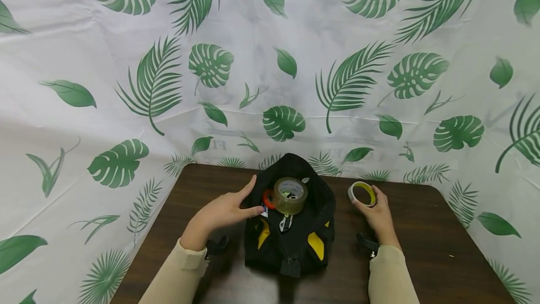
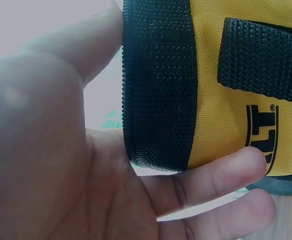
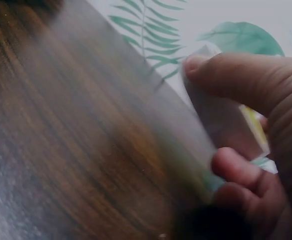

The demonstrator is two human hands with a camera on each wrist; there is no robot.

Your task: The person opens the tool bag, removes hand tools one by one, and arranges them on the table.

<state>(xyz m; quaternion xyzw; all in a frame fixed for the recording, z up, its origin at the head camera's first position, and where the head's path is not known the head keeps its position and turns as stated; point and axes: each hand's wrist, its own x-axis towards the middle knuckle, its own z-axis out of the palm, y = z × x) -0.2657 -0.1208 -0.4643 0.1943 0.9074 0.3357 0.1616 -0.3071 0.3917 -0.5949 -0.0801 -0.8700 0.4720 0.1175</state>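
A black and yellow tool bag (image 1: 291,247) stands with its mouth spread wide on the table. On top of its contents sits a roll of clear packing tape (image 1: 290,196), beside an orange ring-shaped handle (image 1: 267,199). My left hand (image 1: 221,215) holds the bag's left rim, thumb over the edge. In the left wrist view its fingers (image 2: 210,185) lie along the yellow outer wall (image 2: 210,115). To the right of the bag, my right hand (image 1: 377,215) pinches a narrow tape roll (image 1: 352,194), white outside and yellow inside, held above the table.
The brown wooden table (image 1: 422,238) narrows toward the back. Behind it hangs a white sheet (image 1: 253,83) printed with green leaves. Among the bag's contents, a small metal-ended piece (image 1: 285,223) shows below the packing tape.
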